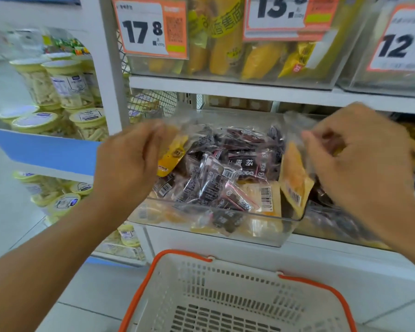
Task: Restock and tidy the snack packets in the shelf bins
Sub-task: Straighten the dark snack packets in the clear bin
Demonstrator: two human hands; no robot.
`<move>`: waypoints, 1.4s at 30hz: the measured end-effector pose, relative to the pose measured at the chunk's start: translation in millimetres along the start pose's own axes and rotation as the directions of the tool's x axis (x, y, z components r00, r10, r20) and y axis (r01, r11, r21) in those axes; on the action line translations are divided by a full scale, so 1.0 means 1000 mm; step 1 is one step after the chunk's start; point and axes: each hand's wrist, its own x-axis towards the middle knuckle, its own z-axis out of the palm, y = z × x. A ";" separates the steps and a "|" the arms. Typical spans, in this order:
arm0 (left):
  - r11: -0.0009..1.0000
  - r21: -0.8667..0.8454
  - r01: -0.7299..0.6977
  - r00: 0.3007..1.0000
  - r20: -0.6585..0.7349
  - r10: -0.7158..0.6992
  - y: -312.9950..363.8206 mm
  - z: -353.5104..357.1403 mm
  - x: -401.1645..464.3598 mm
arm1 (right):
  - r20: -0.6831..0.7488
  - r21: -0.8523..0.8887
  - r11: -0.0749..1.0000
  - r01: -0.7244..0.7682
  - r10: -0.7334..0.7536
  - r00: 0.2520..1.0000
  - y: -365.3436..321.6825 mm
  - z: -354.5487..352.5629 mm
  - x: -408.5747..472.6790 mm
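Observation:
A clear plastic bin [268, 232] on the lower shelf holds several dark purple snack packets [225, 168] and some pale yellow ones [268, 195]. My left hand [130, 159] pinches a yellow packet [171, 156] over the bin's left side. My right hand [359, 154] holds an orange-yellow packet [295, 183] that hangs over the bin's right wall. Both hands are blurred.
A white basket with an orange rim [225, 300] stands below the bin, with nothing seen in it. Upper bins [225, 44] hold yellow packets behind price cards [151, 27]. Jars with yellow lids [65, 87] fill the blue-edged shelves to the left. Another bin [340, 226] sits to the right.

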 end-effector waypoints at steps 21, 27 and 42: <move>0.968 -0.069 -0.243 0.781 0.577 0.237 0.031 0.011 -0.002 | 0.755 0.238 0.940 0.244 -0.338 0.563 -0.023 0.042 0.008; 0.956 -0.276 -0.097 0.686 0.677 0.266 0.027 0.036 -0.025 | 0.885 0.009 0.981 0.194 -0.098 0.456 -0.024 0.080 0.026; 0.939 -0.342 0.046 0.866 0.482 0.132 0.016 0.046 -0.026 | 0.852 -0.043 0.964 0.261 -0.101 0.514 -0.026 0.073 0.049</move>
